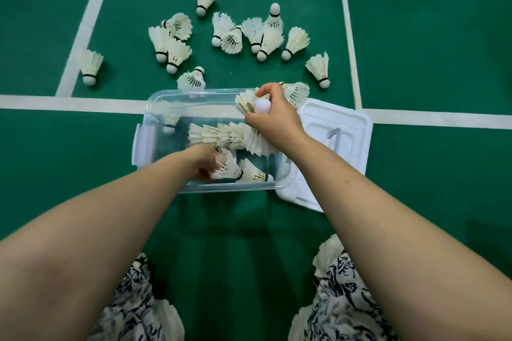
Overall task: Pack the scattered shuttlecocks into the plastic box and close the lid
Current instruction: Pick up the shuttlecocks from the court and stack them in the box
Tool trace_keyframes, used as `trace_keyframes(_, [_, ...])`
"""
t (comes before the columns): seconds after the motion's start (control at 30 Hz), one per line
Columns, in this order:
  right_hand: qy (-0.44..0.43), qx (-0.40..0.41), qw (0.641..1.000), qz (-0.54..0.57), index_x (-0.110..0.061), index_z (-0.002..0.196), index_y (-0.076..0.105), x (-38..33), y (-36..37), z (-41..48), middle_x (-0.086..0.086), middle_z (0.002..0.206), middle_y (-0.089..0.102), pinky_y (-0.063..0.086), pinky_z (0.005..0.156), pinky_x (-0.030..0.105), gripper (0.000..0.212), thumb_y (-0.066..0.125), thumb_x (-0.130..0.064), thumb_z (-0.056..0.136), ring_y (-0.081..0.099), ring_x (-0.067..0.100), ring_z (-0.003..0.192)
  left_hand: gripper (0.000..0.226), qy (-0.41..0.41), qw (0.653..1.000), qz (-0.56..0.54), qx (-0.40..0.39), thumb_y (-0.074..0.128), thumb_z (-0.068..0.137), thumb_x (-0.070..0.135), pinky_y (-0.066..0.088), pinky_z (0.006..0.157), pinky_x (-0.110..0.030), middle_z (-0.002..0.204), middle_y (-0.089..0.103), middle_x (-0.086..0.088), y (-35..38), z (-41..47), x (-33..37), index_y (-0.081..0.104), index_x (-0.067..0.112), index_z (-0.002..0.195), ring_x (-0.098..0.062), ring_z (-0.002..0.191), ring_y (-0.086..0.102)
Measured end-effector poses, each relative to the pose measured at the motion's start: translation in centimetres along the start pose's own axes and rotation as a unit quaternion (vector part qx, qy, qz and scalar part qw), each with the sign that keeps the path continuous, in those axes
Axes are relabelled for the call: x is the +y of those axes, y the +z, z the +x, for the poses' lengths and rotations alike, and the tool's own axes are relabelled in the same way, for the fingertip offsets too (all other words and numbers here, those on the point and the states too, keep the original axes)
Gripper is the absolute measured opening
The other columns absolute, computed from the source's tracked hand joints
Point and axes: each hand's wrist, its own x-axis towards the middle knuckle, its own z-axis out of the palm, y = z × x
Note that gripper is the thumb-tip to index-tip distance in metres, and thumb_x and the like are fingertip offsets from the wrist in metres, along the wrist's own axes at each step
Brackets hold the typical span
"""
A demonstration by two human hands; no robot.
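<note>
A clear plastic box (155, 108) stands open on the green floor in front of me. Inside it lies a nested row of white shuttlecocks (219, 134), with loose ones (253, 173) near its front wall. My right hand (273, 117) hovers over the box's far right corner, shut on a shuttlecock (249, 102) with its cork end towards me. My left hand (202, 160) reaches into the box and grips a shuttlecock (225, 167) by its feathers. Several scattered shuttlecocks (266, 33) lie beyond the box. The white lid (349, 124) lies to the box's right.
White court lines (69, 104) cross the floor behind the box and run away at left and right. One shuttlecock (90, 66) lies apart on the left line. My knees in patterned fabric (346, 293) frame the bottom of the view.
</note>
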Motion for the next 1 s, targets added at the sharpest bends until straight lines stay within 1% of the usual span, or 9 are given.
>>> trace_keyframes(0.1, [-0.005,-0.001,1.000,0.000,-0.025,0.102,0.039,0.2,0.0,-0.1,-0.001,0.097,0.051,0.037,0.059,0.027,0.033,0.061,-0.016,0.080,0.047,0.020,0.078,0.018,-0.026,0.997,-0.036,-0.068,0.046,0.093,-0.006,0.052,0.042,-0.023,0.081,0.057,-0.007,1.0,0.1,0.2,0.054,0.010,0.094,-0.018,0.069,0.055])
trace_keyframes(0.2, [-0.011,-0.002,1.000,0.001,-0.024,0.101,0.039,0.3,-0.1,-0.2,-0.001,0.096,0.051,0.033,0.054,0.022,0.032,0.061,-0.014,0.080,0.045,0.019,0.077,0.023,-0.020,0.996,0.026,-0.081,0.042,0.091,-0.008,0.053,0.053,-0.022,0.079,0.055,-0.007,1.8,0.0,0.6,0.054,0.011,0.086,-0.020,0.070,0.054])
trace_keyframes(0.27, [-0.011,-0.003,1.000,0.010,-0.023,0.101,0.039,0.4,-0.2,-0.2,0.000,0.096,0.050,0.034,0.056,0.025,0.032,0.061,-0.014,0.080,0.045,0.019,0.078,0.012,-0.002,0.989,0.143,-0.039,0.045,0.093,0.005,0.048,0.057,-0.028,0.083,0.057,-0.010,2.1,-0.8,1.1,0.056,0.008,0.097,-0.024,0.072,0.054])
trace_keyframes(0.33, [-0.011,-0.003,1.000,0.018,-0.023,0.101,0.039,0.5,-0.2,-0.2,0.001,0.096,0.050,0.037,0.061,0.028,0.032,0.061,-0.013,0.080,0.046,0.020,0.078,0.022,0.012,0.977,0.211,-0.004,0.045,0.095,0.015,0.047,0.060,-0.030,0.095,0.058,-0.013,2.1,-1.3,1.5,0.055,0.004,0.111,-0.026,0.080,0.057])
trace_keyframes(0.53, [-0.003,-0.007,1.000,0.022,-0.025,0.103,0.039,-0.1,-0.3,-1.0,0.003,0.098,0.052,0.039,0.060,0.029,0.032,0.060,-0.015,0.081,0.049,0.018,0.073,0.018,0.033,0.989,0.144,0.010,0.049,0.094,0.019,0.045,0.071,-0.032,0.101,0.047,-0.012,0.0,-3.5,1.5,0.051,0.012,0.111,-0.023,0.085,0.046])
trace_keyframes(0.7, [-0.008,-0.016,1.000,0.000,-0.023,0.111,0.040,-1.1,-0.4,-2.2,0.004,0.098,0.053,0.040,0.057,0.027,0.035,0.060,-0.017,0.083,0.051,0.021,0.077,0.033,0.163,0.980,0.054,0.100,0.051,0.094,0.018,0.047,0.070,-0.030,0.112,0.057,-0.008,-2.2,-7.3,2.1,0.051,0.018,0.126,-0.022,0.092,0.052])
trace_keyframes(0.8, [-0.033,-0.037,0.998,-0.047,-0.024,0.106,0.038,-1.7,-0.2,-3.1,0.003,0.099,0.052,0.036,0.052,0.025,0.033,0.061,-0.021,0.083,0.050,0.021,0.078,0.049,0.301,0.930,0.071,0.198,0.062,0.087,0.018,0.046,0.090,-0.033,0.126,0.053,-0.007,-3.3,-10.1,2.1,0.045,0.026,0.133,-0.022,0.105,0.055])
trace_keyframes(0.87, [-0.046,-0.056,0.996,-0.060,-0.024,0.104,0.038,-2.1,0.2,-3.7,0.004,0.100,0.052,0.040,0.060,0.027,0.033,0.064,-0.024,0.083,0.050,0.022,0.081,0.057,0.364,0.898,0.108,0.220,0.067,0.083,0.016,0.041,0.097,-0.029,0.130,0.048,-0.008,-3.5,-11.7,2.1,0.045,0.027,0.134,-0.021,0.114,0.051])
trace_keyframes(1.0, [-0.077,-0.079,0.991,-0.071,-0.024,0.102,0.040,-3.1,1.4,-4.7,0.004,0.096,0.055,0.039,0.060,0.026,0.034,0.065,-0.022,0.080,0.050,0.021,0.080,0.031,0.377,0.877,0.176,0.239,0.066,0.082,0.018,0.039,0.092,-0.026,0.122,0.056,-0.010,-3.2,-12.7,2.1,0.065,0.016,0.113,-0.023,0.113,0.052])
